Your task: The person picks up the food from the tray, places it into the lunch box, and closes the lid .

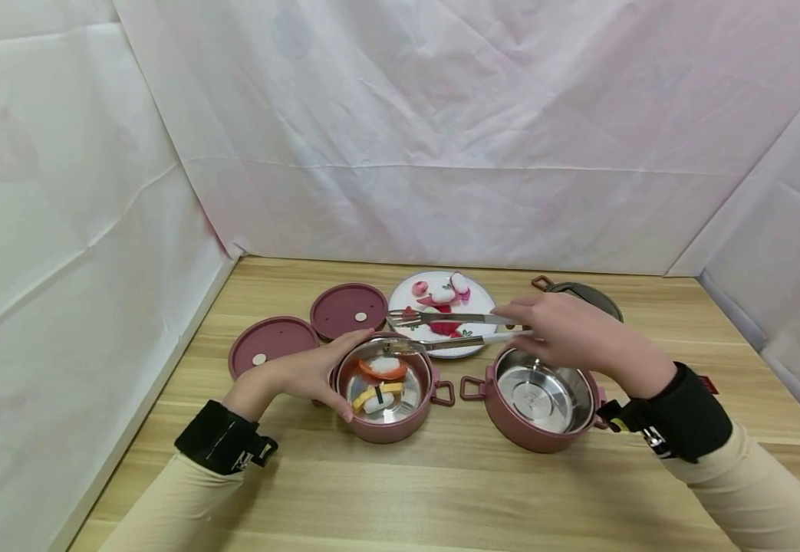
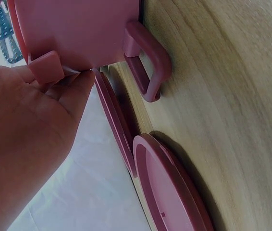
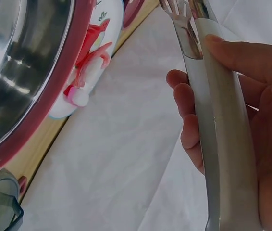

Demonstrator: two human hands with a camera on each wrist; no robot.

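Note:
My left hand (image 1: 310,376) holds the left side of a small maroon pot (image 1: 389,433), thumb toward the front and fingers at the back. Inside that pot lie a toy sushi with an orange-red topping (image 1: 383,369) and one with a yellow topping and dark band (image 1: 377,398). With my right hand (image 1: 572,330) I grip metal tongs (image 1: 465,317) by their pale handles (image 3: 229,125). Their two arms stand apart, tips over the pot's back rim and the plate's left edge, with nothing seen between them. A second maroon pot (image 1: 534,437), seemingly bare inside, sits below my right hand.
Behind the pots stands a white patterned plate (image 1: 482,299) with several red, pink and white toy pieces. Two maroon lids (image 1: 271,345) lie at the left. A dark glassy lid or pan (image 1: 589,295) is at the back right. White cloth (image 1: 441,192) walls the table.

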